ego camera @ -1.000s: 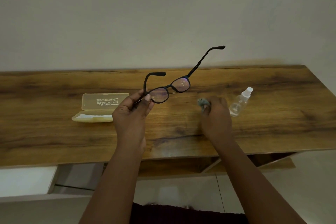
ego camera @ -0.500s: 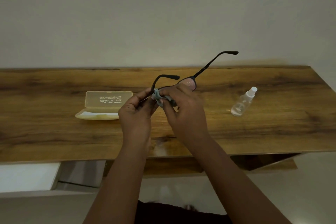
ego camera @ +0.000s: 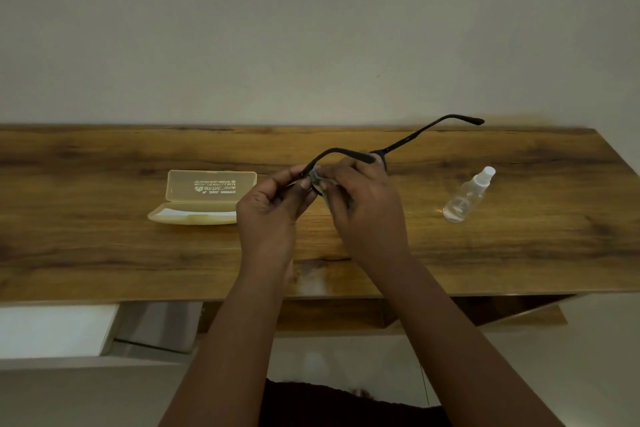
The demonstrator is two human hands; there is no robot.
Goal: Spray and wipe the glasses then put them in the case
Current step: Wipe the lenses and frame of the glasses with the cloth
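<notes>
While your left hand [ego camera: 273,204] pinches the black glasses [ego camera: 408,139] at the frame's left end, your right hand [ego camera: 367,198] pinches a small grey cloth [ego camera: 317,175] against the lens next to it. Both hands are curled and nearly touching, raised above the middle of the wooden tabletop [ego camera: 104,253]. The lenses are mostly hidden behind your fingers. The 2 temple arms are unfolded: 1 arches over your knuckles, the other slants up toward the tabletop's far edge. The glasses touch nothing but your hands and the cloth.

The yellowish translucent case [ego camera: 204,199] lies open on the tabletop, just beside your left hand on the side toward the left edge, lid standing up with printed lettering showing through reversed. Its tray faces you and holds no glasses. The clear spray bottle [ego camera: 467,196] with its white nozzle lies tilted toward the right edge, well apart from your right hand.
</notes>
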